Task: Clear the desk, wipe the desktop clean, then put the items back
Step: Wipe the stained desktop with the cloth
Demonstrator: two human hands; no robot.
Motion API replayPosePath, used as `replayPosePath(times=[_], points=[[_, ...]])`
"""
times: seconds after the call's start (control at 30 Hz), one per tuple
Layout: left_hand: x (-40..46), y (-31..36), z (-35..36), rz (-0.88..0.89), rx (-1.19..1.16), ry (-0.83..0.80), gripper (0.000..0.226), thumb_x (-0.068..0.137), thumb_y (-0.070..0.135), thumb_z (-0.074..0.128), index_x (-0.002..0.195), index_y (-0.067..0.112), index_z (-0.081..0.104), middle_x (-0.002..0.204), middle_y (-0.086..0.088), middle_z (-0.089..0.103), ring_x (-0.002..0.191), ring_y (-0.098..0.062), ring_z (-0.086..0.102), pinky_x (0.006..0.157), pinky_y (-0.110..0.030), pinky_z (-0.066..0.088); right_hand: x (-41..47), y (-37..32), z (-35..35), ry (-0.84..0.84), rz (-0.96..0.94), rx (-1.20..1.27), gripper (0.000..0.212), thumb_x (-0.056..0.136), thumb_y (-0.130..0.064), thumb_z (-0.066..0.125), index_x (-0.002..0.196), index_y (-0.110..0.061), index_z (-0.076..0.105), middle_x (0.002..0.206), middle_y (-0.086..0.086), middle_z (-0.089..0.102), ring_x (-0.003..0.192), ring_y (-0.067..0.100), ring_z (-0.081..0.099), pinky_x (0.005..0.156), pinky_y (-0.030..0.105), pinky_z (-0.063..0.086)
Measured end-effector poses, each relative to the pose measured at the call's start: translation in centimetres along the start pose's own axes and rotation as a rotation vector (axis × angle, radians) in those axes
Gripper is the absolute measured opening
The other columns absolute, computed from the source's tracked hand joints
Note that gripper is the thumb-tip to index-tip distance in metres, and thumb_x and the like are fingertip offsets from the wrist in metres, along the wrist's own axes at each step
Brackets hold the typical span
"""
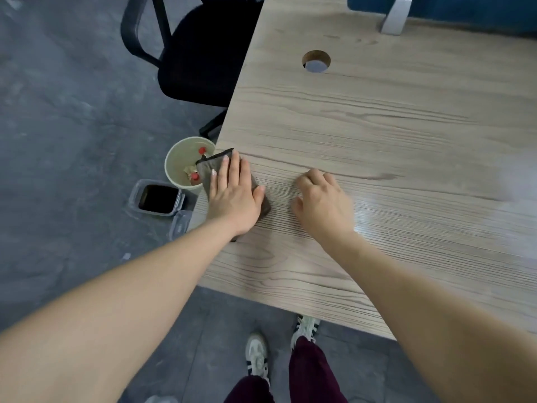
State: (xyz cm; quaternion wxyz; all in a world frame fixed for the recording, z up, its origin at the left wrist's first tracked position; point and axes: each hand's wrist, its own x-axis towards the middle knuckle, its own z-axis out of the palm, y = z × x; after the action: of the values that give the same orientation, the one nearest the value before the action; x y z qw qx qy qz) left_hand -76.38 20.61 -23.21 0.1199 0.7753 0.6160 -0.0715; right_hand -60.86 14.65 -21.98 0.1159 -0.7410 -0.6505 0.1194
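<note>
A dark brown folded cloth is pressed flat on the pale wood-grain desk top by the left hand. The fingers are held straight and close together on the cloth, and the thumb is stuck out to the side. The cloth is right at the left edge of the desk, and one corner is hung out past that edge. The right hand is rested on the bare wood just beside it, with its fingers bent under; nothing is seen in it.

The wiping step seems to be in hand, as no items are seen on the desk top. To do it well, the palm should be kept flat so the whole cloth is rubbed on the wood. Long strokes along the grain lines would likely work best.

Care is needed at the left edge. Right below it on the grey floor, a round pale green bin with red-capped bits inside is stood, and a clear plastic box with dark insides is set next to that. Crumbs could be pushed off into the bin, but the cloth could be dropped there too.

Lots of open room is seen to the right and toward the back. A round cable hole is cut in the wood there, and a black office chair is parked by the far left side.
</note>
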Motion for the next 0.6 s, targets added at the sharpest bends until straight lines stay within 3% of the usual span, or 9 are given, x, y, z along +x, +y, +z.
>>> replayPosePath(times=[0.23,0.47,0.6], points=[[5.2,-0.3,-1.7,-0.083,-0.03,0.002,0.065,0.1,0.044,0.024,0.152,0.011,0.003,0.159,-0.004,-0.012,0.146,-0.021,-0.012,0.117,-0.042,-0.007,-0.2,0.2,0.4,0.033,-0.021,-0.011,0.021,0.083,-0.021,0.059,0.098,-0.007,0.064,0.106,0.006,0.057,0.103,0.028,0.052,0.054,0.03,0.034],[-1.3,-0.3,0.2,-0.078,-0.03,0.002,0.068,0.1,0.044,0.026,0.151,0.011,-0.002,0.158,-0.005,-0.015,0.145,-0.021,-0.014,0.116,-0.044,-0.008,-0.1,0.3,0.0,-0.017,-0.009,-0.027,0.025,0.089,-0.026,0.053,0.107,-0.012,0.06,0.115,0.001,0.053,0.111,0.023,0.045,0.058,0.031,0.039],[-0.4,-0.7,0.2,-0.055,-0.008,0.019,0.067,0.099,0.044,0.028,0.152,0.012,0.003,0.159,-0.005,-0.011,0.146,-0.021,-0.012,0.116,-0.043,-0.007,-0.1,0.4,0.8,0.058,-0.034,-0.01,0.018,0.08,-0.021,0.063,0.092,-0.007,0.065,0.101,0.006,0.059,0.097,0.029,0.054,0.05,0.028,0.037]])
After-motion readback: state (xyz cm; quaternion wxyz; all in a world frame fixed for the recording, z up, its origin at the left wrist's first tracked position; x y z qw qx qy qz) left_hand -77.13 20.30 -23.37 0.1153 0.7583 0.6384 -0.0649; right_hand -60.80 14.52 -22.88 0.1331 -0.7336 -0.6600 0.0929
